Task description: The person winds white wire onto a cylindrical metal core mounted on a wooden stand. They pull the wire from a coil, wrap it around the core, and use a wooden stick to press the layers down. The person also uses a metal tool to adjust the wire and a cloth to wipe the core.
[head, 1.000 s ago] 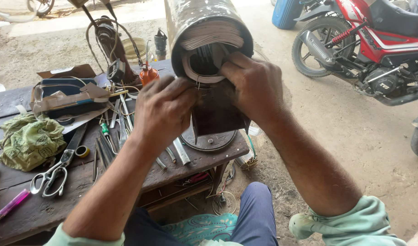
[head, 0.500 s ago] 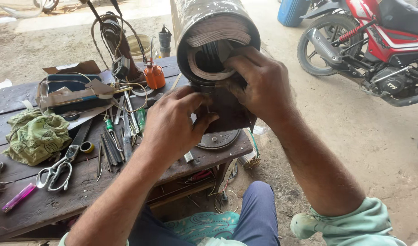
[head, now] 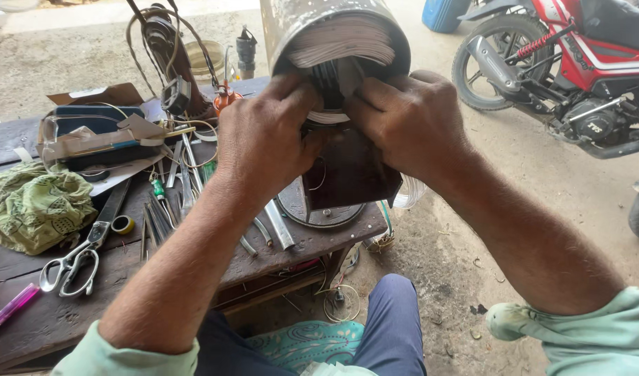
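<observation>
A grey metal cylinder, a motor housing point(head: 312, 21), stands on end at the right end of a wooden workbench point(head: 312, 240), its open mouth toward me with pale windings and paper strips inside. My left hand point(head: 263, 136) presses its fingertips into the left side of the opening. My right hand point(head: 406, 118) grips the right side, fingers dug into the windings. Both hands touch each other's fingertips at the middle. A dark brown plate point(head: 354, 174) hangs below the opening, above a round metal disc point(head: 319, 209).
On the bench lie scissors point(head: 75, 261), a green cloth point(head: 34, 205), a pink pen point(head: 9, 308), several hand tools point(head: 173, 188), a tape roll point(head: 123, 225), an orange oil can point(head: 225, 97) and coiled cable point(head: 159, 42). A red motorcycle point(head: 570, 63) stands at right on dirt ground.
The view has drawn closer to the cylinder. My left hand rose from below the opening up to its mouth, and both hands now press into the windings together.
</observation>
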### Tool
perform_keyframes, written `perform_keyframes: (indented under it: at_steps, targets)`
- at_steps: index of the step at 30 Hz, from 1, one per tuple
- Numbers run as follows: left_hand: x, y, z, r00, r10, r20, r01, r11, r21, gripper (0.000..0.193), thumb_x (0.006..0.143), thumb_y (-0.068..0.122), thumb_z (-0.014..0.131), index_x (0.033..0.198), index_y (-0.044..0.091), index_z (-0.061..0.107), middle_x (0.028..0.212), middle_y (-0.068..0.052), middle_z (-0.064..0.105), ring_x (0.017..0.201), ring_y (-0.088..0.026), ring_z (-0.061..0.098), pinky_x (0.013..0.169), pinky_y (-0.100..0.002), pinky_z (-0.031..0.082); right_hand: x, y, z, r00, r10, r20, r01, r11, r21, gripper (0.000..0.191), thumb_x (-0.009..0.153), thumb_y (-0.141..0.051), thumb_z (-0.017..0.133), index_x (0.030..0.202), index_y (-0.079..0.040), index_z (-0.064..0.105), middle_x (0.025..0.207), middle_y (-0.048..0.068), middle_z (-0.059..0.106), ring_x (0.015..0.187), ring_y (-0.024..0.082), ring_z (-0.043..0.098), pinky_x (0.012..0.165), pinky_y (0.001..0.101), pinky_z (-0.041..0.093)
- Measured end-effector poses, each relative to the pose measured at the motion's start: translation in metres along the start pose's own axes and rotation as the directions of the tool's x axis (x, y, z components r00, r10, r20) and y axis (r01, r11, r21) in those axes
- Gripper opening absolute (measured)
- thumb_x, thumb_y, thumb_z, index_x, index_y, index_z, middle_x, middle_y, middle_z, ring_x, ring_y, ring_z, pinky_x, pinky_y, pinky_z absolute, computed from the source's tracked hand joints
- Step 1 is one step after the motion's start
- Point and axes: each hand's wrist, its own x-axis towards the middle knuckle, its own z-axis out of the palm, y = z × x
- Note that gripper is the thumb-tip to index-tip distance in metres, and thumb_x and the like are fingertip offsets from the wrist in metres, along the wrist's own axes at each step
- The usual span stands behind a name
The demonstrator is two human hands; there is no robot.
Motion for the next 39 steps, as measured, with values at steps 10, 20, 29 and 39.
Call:
perform_keyframes:
  at_steps: [10, 20, 29, 39]
  targets:
    - [-0.008, 0.000, 0.014, 0.992, -0.034, -0.121, 0.032, 0.999, -0.017, 0.035, 0.073, 0.026, 0.094, 0.097, 0.013, 0.073, 0.099, -0.004, 0.071, 0.075, -0.024, 0.072, 0.056, -0.041, 0.056, -0.006, 0.002, 0.013, 0.998, 0.054, -0.014, -0.053, 0.996, 0.069, 0.016, 0.096, -0.022, 0.088, 0.105, -0.014, 0.078, 0.095, -0.004, 0.064, 0.079, 0.014, 0.068, 0.065, 0.0327, 0.053]
    - [-0.002, -0.012, -0.030, 0.984, -0.011, -0.178, -0.028, 0.976, -0.218, 0.101, 0.078, 0.038, 0.098, 0.156, 0.017, 0.038, 0.151, -0.019, 0.047, 0.134, -0.039, 0.060, 0.103, -0.044, 0.060, -0.030, 0.026, 0.022, 0.819, 0.562, 0.111, -0.490, 0.586, 0.645, 0.090, 0.081, -0.046, 0.092, 0.144, -0.002, 0.046, 0.118, 0.016, 0.062, 0.106, 0.021, 0.068, 0.080, 0.0285, 0.064]
    - [0.004, -0.021, -0.006, 0.985, -0.173, 0.005, 0.161, 0.908, -0.386, 0.102, 0.075, 0.027, 0.099, 0.156, 0.023, 0.037, 0.158, -0.015, 0.043, 0.139, -0.038, 0.057, 0.103, -0.045, 0.062, -0.019, 0.027, 0.029, 0.844, 0.437, 0.312, -0.450, 0.260, 0.854, 0.071, 0.090, -0.030, 0.085, 0.144, 0.001, 0.052, 0.130, 0.010, 0.069, 0.121, 0.017, 0.070, 0.105, 0.0311, 0.061]
    - [0.005, -0.018, -0.013, 0.967, -0.252, 0.046, 0.254, 0.912, -0.321, 0.103, 0.073, 0.035, 0.098, 0.156, 0.023, 0.037, 0.156, -0.014, 0.044, 0.121, -0.034, 0.064, 0.087, -0.049, 0.062, -0.012, 0.016, 0.024, 0.840, 0.480, 0.253, -0.414, 0.267, 0.870, 0.064, 0.090, -0.029, 0.084, 0.138, -0.001, 0.052, 0.127, 0.005, 0.067, 0.118, 0.012, 0.069, 0.092, 0.0247, 0.064]
